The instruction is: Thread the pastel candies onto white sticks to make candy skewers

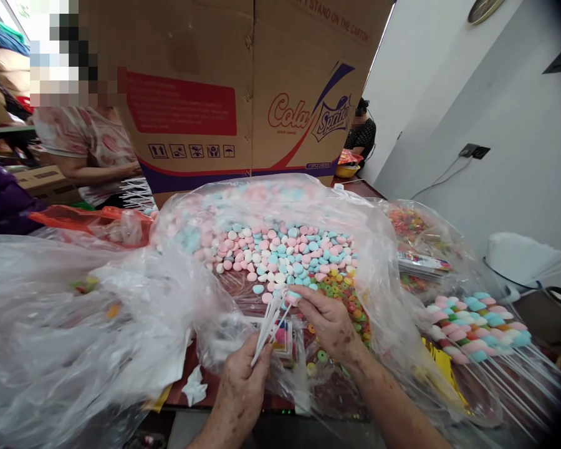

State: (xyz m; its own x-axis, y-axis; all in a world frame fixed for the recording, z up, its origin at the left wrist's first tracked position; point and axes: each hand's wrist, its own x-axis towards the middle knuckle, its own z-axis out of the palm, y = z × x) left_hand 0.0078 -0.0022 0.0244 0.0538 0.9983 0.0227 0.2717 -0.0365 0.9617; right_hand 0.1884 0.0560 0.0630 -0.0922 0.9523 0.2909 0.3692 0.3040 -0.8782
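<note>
Right now, the fingers of your left hand [240,374] are closing snugly around a bunch of white sticks [265,327], which are fanning upward and away from you. Your right hand [330,321] is reaching in from the other side, its thumb and forefinger pinching narrowly on a pink and pale blue candy [292,299] at the far ends of the sticks. Its other fingers are curling under the palm, partly out of sight.

Just beyond your fingertips, a wide heap of pink, white and blue candies [280,252] is spreading over the table [192,358], and clear plastic [374,249] is surrounding it. Ring-shaped sweets [341,290] are lying next to the heap, near your right hand. A crumpled tissue [195,386] is resting close to the table's near edge, to the left of your left hand.

Farther right, loaded skewers [479,324] are lying side by side, their bare ends pointing toward you. On the left, a big sheet of plastic [135,324] is bunching up. Behind the heap, a large cardboard box [191,43] is standing upright, and a person [93,143] is working beyond its left side.
</note>
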